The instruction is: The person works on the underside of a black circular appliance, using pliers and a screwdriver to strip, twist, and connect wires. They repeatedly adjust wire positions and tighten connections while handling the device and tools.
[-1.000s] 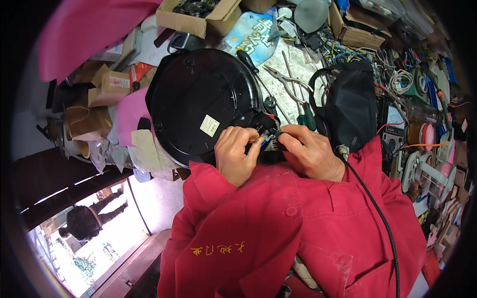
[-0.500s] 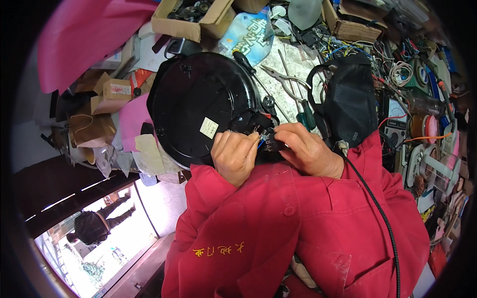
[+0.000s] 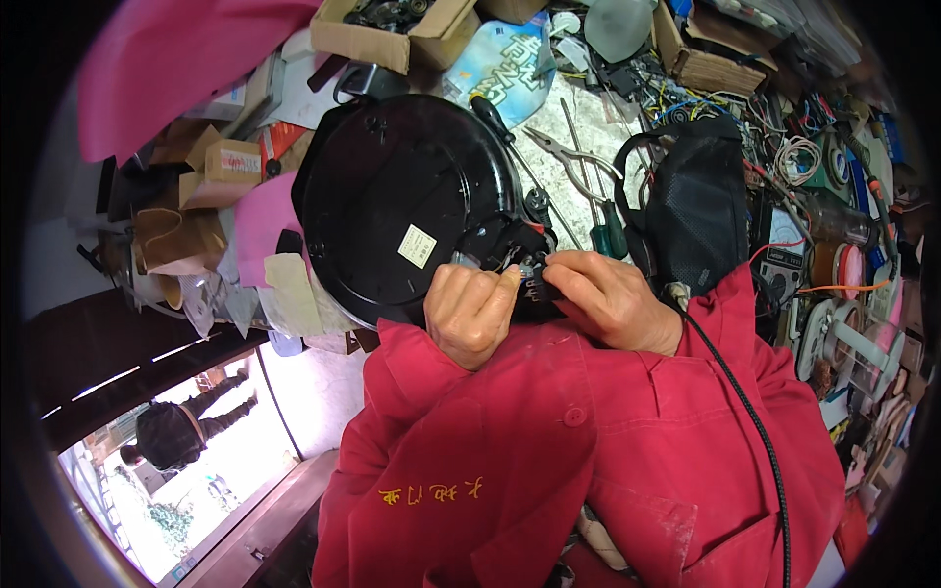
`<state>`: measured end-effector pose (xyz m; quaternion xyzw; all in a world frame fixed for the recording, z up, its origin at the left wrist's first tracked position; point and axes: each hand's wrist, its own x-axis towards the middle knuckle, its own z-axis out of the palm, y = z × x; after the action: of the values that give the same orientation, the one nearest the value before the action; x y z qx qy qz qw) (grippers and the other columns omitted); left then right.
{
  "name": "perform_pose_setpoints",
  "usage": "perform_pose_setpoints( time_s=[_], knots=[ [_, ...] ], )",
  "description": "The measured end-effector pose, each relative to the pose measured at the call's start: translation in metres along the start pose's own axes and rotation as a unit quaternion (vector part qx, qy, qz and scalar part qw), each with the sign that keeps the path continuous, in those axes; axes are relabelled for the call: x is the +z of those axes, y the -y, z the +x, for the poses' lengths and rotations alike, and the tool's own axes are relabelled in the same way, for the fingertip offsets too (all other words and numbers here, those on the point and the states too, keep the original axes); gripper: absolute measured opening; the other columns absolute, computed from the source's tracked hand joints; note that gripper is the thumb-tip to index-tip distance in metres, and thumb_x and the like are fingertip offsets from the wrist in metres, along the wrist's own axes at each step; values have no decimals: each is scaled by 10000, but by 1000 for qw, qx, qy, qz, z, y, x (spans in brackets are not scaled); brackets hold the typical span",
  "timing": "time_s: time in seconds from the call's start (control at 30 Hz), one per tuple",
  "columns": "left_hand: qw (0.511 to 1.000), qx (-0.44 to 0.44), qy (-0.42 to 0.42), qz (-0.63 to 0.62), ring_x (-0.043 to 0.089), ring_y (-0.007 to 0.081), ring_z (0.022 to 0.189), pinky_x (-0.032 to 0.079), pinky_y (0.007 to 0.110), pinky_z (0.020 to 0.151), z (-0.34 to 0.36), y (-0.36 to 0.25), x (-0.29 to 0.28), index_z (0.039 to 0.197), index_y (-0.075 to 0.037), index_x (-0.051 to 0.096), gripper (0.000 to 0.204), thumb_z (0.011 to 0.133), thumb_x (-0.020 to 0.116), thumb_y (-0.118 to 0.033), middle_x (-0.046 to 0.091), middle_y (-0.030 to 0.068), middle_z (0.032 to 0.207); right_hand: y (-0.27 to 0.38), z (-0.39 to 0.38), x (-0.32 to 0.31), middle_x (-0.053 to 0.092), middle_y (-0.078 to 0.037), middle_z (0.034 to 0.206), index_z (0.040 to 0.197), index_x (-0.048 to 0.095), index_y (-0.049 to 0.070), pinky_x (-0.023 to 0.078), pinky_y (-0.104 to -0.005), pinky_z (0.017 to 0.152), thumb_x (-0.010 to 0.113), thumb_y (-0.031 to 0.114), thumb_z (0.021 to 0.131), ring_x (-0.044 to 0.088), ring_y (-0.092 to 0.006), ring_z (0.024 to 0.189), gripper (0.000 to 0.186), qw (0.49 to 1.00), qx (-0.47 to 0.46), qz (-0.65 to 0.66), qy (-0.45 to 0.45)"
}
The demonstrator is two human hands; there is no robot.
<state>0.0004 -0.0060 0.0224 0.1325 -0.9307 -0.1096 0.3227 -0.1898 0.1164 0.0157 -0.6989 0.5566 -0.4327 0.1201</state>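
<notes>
A round black appliance (image 3: pixel 392 206), smooth and with a small pale label (image 3: pixel 418 246), lies in front of me on the bench. At its near right edge is an opened recess with wires and fittings. Just beside it sits a small black part (image 3: pixel 532 286) with light metal terminals. My left hand (image 3: pixel 472 309) is closed, thumb and forefinger pinched against this part; what lies between the fingertips is hidden. From the other side, my right hand (image 3: pixel 610 299) grips the small black part with its fingers bent around it.
Long-nose pliers (image 3: pixel 573 157), a black-handled screwdriver (image 3: pixel 492 118) and a green-handled screwdriver (image 3: pixel 610 235) lie beyond my right hand. A black bag (image 3: pixel 698 201) stands at right, near tangled wires (image 3: pixel 676 98). Cardboard boxes (image 3: pixel 363 39) line the back. A black cord (image 3: pixel 740 402) crosses my right sleeve.
The whole view has shifted slightly. Both hands keep their places at the small black part. A bit of blue wire by the left fingertips shows less now.
</notes>
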Motion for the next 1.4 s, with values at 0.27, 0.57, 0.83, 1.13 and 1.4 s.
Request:
perform_pose_setpoints(
  time_s=[0.27,0.57,0.83,1.13,1.4],
  knots=[
    [1000,-4,-12,-4,566,188,668,431,348,628,-3,0,1,918,-8,754,138,787,784,21,559,21,751,0,-1,1,665,-147,1140,1174,656,-5,595,-366,758,753,-18,833,715,-303,928,355,1000,-1,-14,6],
    [999,29,13,6,577,192,705,439,341,643,-3,2,-2,958,21,737,146,813,745,7,547,36,757,0,0,-1,662,-167,1142,1191,656,-19,597,-363,760,744,-16,830,713,-301,942,372,999,-15,-27,25],
    [999,27,20,-16,550,195,681,434,346,640,-1,-2,-3,842,9,680,75,791,734,22,512,41,730,2,3,-6,662,-181,1138,1198,646,-48,597,-358,751,734,-12,813,711,-301,922,397,997,-35,-29,61],
    [998,8,-5,-60,555,210,664,439,351,631,-5,-1,0,849,19,688,93,766,729,29,504,52,713,-1,4,-4,666,-189,1149,1213,646,-46,611,-359,778,746,-29,785,720,-310,942,440,997,-44,13,56],
    [999,-14,-15,-48,605,215,678,475,343,648,-6,-2,-3,909,19,743,209,710,801,40,592,53,747,-4,2,-1,686,-193,1145,1164,679,-47,621,-346,760,742,-29,809,734,-303,927,360,998,-54,-1,32]
  ],
)
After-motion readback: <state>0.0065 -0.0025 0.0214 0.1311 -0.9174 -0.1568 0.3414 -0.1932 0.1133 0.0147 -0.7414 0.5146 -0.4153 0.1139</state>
